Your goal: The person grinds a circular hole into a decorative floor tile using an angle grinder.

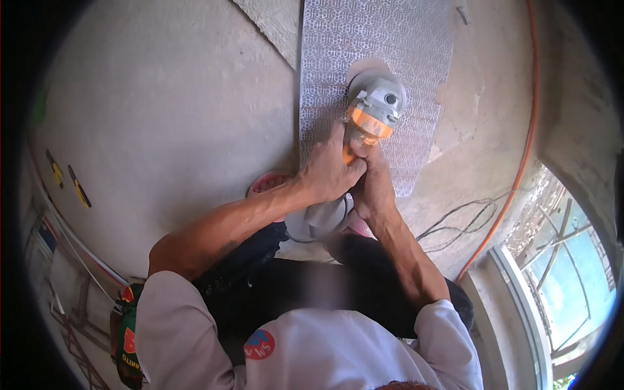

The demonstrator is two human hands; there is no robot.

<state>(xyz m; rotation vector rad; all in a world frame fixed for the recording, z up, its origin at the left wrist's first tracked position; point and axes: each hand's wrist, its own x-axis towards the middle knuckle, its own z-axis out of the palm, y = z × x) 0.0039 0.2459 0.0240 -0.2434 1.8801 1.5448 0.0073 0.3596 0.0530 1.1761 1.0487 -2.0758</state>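
Observation:
An angle grinder (372, 117) with a grey head and orange body lies over a tile (364, 26) with a silvery geometric pattern. Its disc is right at the tile's face, inside a rounded, plainer patch. My left hand (330, 166) is closed round the orange body from the left, thumb pointing up toward the head. From the right, my right hand (375, 185) wraps the same body just below, close against the left one. Both palms hide most of the handle. The tile's lower end reaches down between my feet.
An orange hose (534, 97) curves down the right side, and thin dark cables (458, 224) loop on the concrete floor (162, 117) beside my right leg. Two yellow-and-black utility knives (79, 186) lie at the left. A window (569, 260) stands at the lower right.

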